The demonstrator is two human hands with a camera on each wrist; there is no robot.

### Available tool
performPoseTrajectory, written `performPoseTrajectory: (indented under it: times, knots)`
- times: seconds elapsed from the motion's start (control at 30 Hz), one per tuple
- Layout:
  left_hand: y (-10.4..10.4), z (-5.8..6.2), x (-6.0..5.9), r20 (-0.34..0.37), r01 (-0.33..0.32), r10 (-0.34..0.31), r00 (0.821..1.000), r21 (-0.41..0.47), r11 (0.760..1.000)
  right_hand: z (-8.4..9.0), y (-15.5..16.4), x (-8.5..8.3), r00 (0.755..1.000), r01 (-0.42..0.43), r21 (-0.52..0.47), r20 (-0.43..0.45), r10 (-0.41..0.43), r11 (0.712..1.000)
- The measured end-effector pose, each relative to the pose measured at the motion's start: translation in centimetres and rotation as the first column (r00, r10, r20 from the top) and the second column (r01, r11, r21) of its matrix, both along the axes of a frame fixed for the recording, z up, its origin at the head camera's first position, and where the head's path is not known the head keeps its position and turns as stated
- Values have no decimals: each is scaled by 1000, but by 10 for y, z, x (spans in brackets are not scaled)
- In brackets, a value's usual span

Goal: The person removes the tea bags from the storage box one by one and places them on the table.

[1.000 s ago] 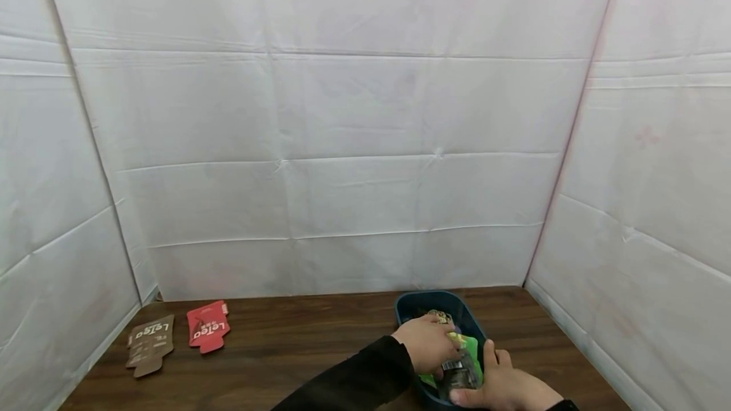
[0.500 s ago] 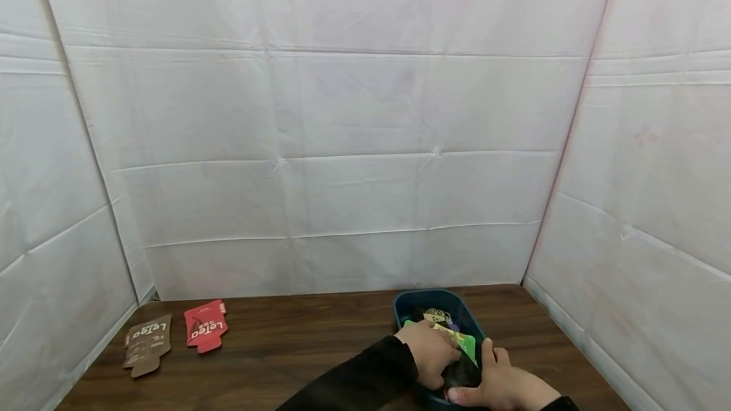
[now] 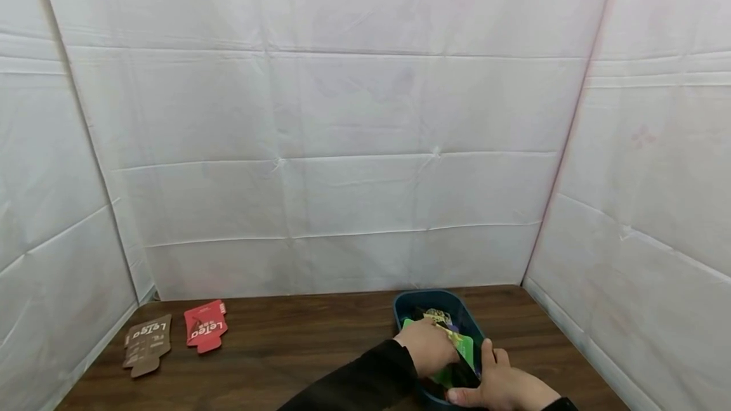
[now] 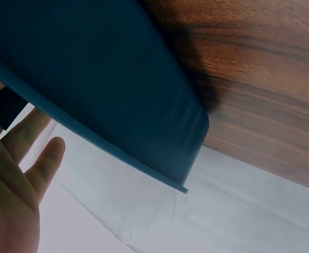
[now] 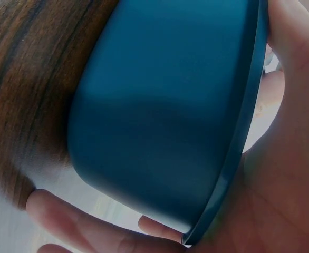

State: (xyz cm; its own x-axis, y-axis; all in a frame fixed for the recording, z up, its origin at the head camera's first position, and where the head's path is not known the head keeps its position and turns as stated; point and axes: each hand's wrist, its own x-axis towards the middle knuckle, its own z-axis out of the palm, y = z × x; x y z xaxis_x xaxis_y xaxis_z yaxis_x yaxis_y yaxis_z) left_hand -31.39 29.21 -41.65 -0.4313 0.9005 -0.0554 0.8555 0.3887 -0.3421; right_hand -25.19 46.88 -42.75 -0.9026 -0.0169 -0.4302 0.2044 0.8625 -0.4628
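The green packet [image 3: 464,349] looks light, thin and slippery; we are pinching it in our left hand [image 3: 427,347], while our right hand [image 3: 502,387] is gripping the basin [image 3: 408,305] rim.

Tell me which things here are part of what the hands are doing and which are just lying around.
In hand:
left hand, reaching into the bin
right hand, at the bin's near end
blue bin
green packet inside it

Lying about:
red packet
brown packet
Both lie far left on the table.
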Motion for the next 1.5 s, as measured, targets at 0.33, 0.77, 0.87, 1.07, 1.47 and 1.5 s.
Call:
performPoseTrajectory:
  times: [0.33,0.77,0.87,1.07,1.47,1.5]
  knots:
    - [-22,7,-5,-77,30,-22,997,112,993,0,0,1,1000,-15,19,-6,15,1000]
    - [-98,14,-32,-115,123,-68,991,591,797,2,-4,0,1000,-11,17,-18,11,1000]
    - [-117,10,-41,-14,54,-63,998,717,695,2,-4,1,1000,-9,27,-29,10,1000]
    - [-154,-1,-51,180,-159,16,984,822,547,1,-6,1,1000,18,54,-11,-17,998]
    - [-234,-17,-54,526,-570,231,818,796,206,-3,-3,-3,1000,-4,73,-29,6,997]
    - [-240,-18,-54,556,-599,243,795,783,165,-3,-3,-3,1000,-5,76,-29,7,997]
